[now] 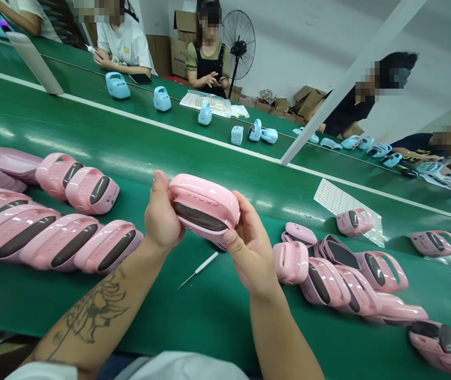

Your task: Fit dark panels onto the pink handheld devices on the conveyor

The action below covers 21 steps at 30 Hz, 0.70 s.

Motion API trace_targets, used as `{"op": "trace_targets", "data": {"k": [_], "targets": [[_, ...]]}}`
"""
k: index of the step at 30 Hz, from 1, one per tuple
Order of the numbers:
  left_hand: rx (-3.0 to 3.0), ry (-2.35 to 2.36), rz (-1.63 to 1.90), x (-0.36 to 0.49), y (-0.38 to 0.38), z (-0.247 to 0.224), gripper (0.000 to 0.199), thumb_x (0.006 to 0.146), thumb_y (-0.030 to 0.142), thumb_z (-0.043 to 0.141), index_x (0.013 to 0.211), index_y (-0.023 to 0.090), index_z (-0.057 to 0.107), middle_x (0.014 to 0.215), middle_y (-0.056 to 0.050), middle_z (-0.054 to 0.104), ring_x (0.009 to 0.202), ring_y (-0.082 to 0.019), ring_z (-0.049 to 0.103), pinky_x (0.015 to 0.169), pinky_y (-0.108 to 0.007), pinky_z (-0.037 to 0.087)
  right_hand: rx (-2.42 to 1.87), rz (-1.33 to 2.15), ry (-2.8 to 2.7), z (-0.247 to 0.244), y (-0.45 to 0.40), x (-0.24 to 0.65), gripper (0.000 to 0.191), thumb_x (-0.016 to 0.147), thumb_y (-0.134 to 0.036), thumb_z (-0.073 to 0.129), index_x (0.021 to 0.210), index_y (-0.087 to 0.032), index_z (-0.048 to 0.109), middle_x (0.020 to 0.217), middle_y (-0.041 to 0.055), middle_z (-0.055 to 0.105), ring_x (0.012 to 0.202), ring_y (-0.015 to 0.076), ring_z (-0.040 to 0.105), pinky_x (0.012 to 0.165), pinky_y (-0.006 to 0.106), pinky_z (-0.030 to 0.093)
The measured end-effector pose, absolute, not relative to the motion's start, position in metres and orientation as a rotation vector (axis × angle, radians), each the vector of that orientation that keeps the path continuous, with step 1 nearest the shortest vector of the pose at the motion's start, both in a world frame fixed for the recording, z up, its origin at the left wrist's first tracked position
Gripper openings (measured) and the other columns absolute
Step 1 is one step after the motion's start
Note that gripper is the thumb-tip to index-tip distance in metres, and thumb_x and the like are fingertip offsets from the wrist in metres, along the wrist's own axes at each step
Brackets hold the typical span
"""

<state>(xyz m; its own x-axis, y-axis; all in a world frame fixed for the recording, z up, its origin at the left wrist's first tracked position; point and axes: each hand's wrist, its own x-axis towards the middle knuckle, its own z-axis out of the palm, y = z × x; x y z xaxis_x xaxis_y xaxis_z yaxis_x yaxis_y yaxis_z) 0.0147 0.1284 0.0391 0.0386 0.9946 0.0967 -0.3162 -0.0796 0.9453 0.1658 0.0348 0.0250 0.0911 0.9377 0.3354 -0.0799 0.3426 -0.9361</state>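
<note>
A pink plastic housing (pixel 205 198) with a handle and a dark oval window is held up over the green table. My left hand (pixel 162 214) grips its left end, thumb pointing up. Around its right end, the fingers of my right hand (pixel 251 243) are wrapped, with the thumb on the near lower edge. Below the housing, a thin tool with a white handle (pixel 206 262) and a metal shaft lies on the table. A dark object just under the housing is mostly hidden.
Several pink housings (pixel 106 248) stand in rows at left, beside stacked pink shells (pixel 7 161). More pink housings (pixel 324 282) lie at right near a sticker sheet (pixel 347 206). Blue housings (pixel 162 99) sit across the white rail (pixel 162 120), where other people sit. A slanted white post (pixel 328 105) rises there.
</note>
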Motion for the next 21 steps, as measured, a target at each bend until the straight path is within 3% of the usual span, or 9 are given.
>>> {"op": "trace_targets", "data": {"k": [6, 11, 13, 16, 19, 21], "targets": [[1.019, 0.832, 1.439, 0.022, 0.115, 0.045, 0.085, 0.087, 0.097, 0.043, 0.095, 0.022, 0.083, 0.088, -0.009, 0.082, 0.115, -0.040, 0.075, 0.087, -0.047, 0.063, -0.912, 1.151, -1.177, 0.023, 0.039, 0.171, 0.089, 0.088, -0.064, 0.083, 0.161, -0.029, 0.047, 0.158, 0.0122, 0.063, 0.138, 0.0337, 0.068, 0.108, 0.051, 0.065], [1.077, 0.776, 1.462, 0.025, 0.113, 0.044, 0.081, 0.091, 0.092, 0.044, 0.091, 0.021, 0.082, 0.097, -0.011, 0.082, 0.110, -0.036, 0.075, 0.087, -0.044, 0.061, -0.914, 1.062, -1.180, 0.018, 0.042, 0.175, 0.090, 0.082, -0.069, 0.086, 0.156, -0.032, 0.052, 0.150, 0.0098, 0.067, 0.134, 0.0330, 0.068, 0.105, 0.049, 0.066], [1.055, 0.753, 1.423, 0.026, 0.114, 0.043, 0.082, 0.095, 0.091, 0.039, 0.097, 0.021, 0.082, 0.103, -0.011, 0.083, 0.112, -0.036, 0.075, 0.090, -0.045, 0.061, -0.914, 1.049, -1.178, 0.017, 0.045, 0.178, 0.089, 0.083, -0.070, 0.085, 0.156, -0.032, 0.052, 0.150, 0.0098, 0.068, 0.131, 0.0330, 0.069, 0.101, 0.048, 0.067], [1.118, 0.700, 1.421, 0.021, 0.113, 0.040, 0.078, 0.100, 0.086, 0.038, 0.122, 0.023, 0.078, 0.132, -0.012, 0.077, 0.129, -0.036, 0.069, 0.105, -0.046, 0.058, -0.947, 1.026, -1.185, 0.021, 0.044, 0.185, 0.090, 0.085, -0.073, 0.082, 0.158, -0.030, 0.052, 0.154, 0.0110, 0.066, 0.134, 0.0341, 0.069, 0.102, 0.049, 0.067], [1.406, 0.646, 1.359, 0.000, 0.098, 0.036, 0.068, 0.094, 0.071, 0.070, 0.150, 0.033, 0.062, 0.152, -0.008, 0.065, 0.135, -0.033, 0.066, 0.111, -0.044, 0.056, -0.983, 1.023, -1.157, 0.025, 0.031, 0.195, 0.083, 0.087, -0.067, 0.084, 0.156, -0.029, 0.056, 0.156, 0.0103, 0.065, 0.137, 0.0328, 0.068, 0.109, 0.049, 0.064], [1.692, 0.630, 1.216, -0.022, 0.082, 0.032, 0.096, 0.074, 0.043, 0.099, 0.158, 0.042, 0.052, 0.156, -0.004, 0.061, 0.136, -0.031, 0.065, 0.113, -0.040, 0.055, -1.007, 1.053, -1.125, 0.028, 0.017, 0.200, 0.074, 0.088, -0.057, 0.087, 0.151, -0.030, 0.060, 0.155, 0.0082, 0.067, 0.137, 0.0296, 0.068, 0.112, 0.046, 0.062]]}}
